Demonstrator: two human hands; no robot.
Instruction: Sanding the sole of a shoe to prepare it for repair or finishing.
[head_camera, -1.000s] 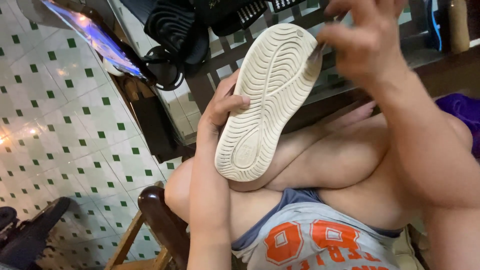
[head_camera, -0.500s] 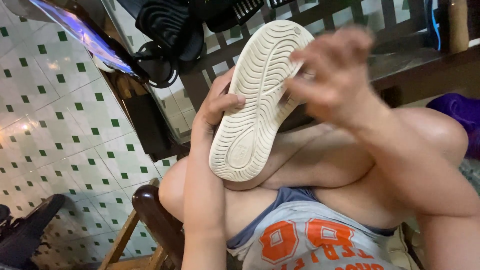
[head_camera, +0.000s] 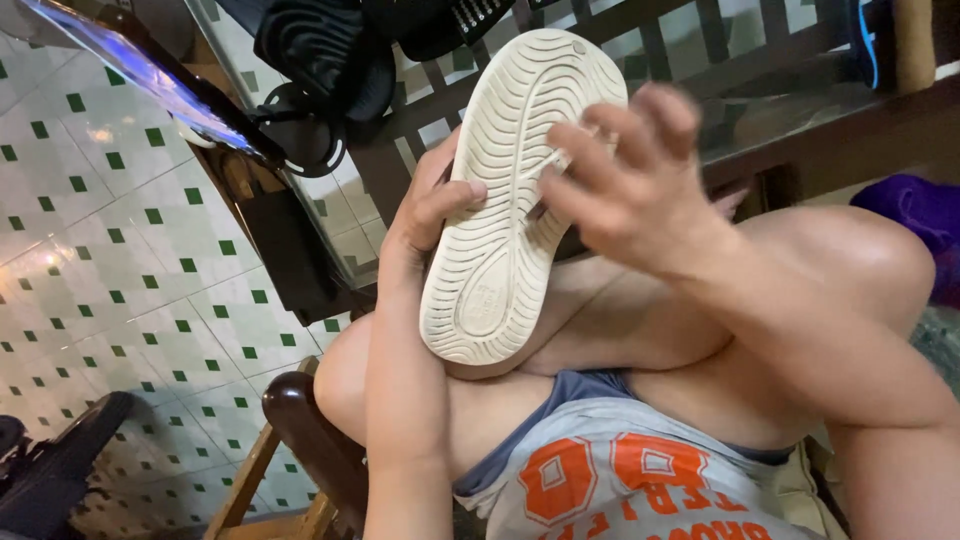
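Note:
A white shoe (head_camera: 505, 215) is held sole-up above my crossed bare legs, its ribbed cream sole facing the camera. My left hand (head_camera: 425, 215) grips the shoe's left edge, thumb pressed on the sole. My right hand (head_camera: 625, 180) hovers over the right side of the sole, blurred, fingers spread and partly covering the toe half. Whether its fingertips touch the sole I cannot tell. The shoe's heel rests near my thigh.
A dark wooden chair arm (head_camera: 315, 440) curves below my left elbow. White floor tiles with green squares (head_camera: 110, 260) spread to the left. A glass-topped wooden table (head_camera: 790, 120) stands ahead, black sandals (head_camera: 325, 50) beside it. A purple cloth (head_camera: 915, 215) lies at the right.
My right hand has come down from the shoe's toe to the middle of the sole. The shoe and my left hand have stayed almost in place.

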